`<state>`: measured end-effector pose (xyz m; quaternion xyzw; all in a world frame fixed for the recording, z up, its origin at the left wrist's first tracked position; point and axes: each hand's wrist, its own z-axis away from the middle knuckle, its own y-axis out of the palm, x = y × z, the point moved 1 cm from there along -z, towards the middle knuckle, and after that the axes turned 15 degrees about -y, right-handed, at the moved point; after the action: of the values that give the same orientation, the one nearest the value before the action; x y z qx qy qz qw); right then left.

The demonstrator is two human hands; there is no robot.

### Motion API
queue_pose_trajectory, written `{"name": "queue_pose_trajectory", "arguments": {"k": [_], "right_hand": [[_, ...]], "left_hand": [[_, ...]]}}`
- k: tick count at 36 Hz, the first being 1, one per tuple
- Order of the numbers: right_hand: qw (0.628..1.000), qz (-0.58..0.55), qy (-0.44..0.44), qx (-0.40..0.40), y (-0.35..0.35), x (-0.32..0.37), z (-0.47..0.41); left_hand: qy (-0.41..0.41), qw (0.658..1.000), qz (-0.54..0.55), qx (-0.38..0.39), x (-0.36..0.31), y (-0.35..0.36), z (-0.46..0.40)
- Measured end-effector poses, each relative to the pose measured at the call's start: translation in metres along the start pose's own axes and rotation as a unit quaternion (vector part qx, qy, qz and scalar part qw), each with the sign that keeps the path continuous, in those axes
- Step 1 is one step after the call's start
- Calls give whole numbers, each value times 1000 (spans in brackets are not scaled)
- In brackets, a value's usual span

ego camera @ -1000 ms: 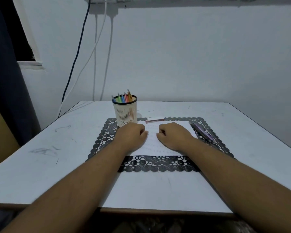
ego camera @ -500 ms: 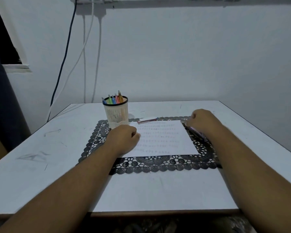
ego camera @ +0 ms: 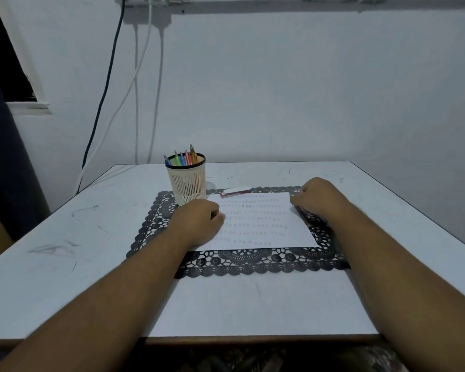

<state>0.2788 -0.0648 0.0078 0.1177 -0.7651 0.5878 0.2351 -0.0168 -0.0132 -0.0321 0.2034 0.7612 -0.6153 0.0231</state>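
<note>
On the counter (ego camera: pixel 65 210), the left hand (ego camera: pixel 199 224) rests fisted and empty on the paper's (ego camera: pixel 258 218) left edge; the right hand (ego camera: pixel 320 197) curls at its far right corner, grip unclear.

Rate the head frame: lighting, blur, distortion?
Head view: dim, bluish, even light, no glare; print on the paper too soft to read; pen colours in the cup separable; wide-angle swells both forearms toward the bottom corners; space under the table nearly black.
</note>
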Motion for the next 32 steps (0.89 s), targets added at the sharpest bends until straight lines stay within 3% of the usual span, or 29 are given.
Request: {"name": "queue_pose_trajectory", "arguments": {"k": [8, 14, 20, 23, 28, 32], "right_hand": [[991, 115, 34, 52, 1, 9, 4], [994, 83, 22, 64, 3, 11, 6], [992, -56, -109, 4, 11, 25, 6], [980, -95, -172, 14, 23, 43, 14], [953, -150, -255, 67, 47, 66, 21], [934, -206, -281, 72, 58, 72, 25]], "left_hand": [[2, 1000, 8, -2, 2, -1, 0], [1, 1000, 15, -3, 3, 0, 1], [32, 998, 53, -22, -4, -3, 3], [85, 990, 92, -64, -9, -8, 5], [173, 975, 65, -126, -18, -14, 9], [184, 972, 41, -139, -24, -17, 10]]}}
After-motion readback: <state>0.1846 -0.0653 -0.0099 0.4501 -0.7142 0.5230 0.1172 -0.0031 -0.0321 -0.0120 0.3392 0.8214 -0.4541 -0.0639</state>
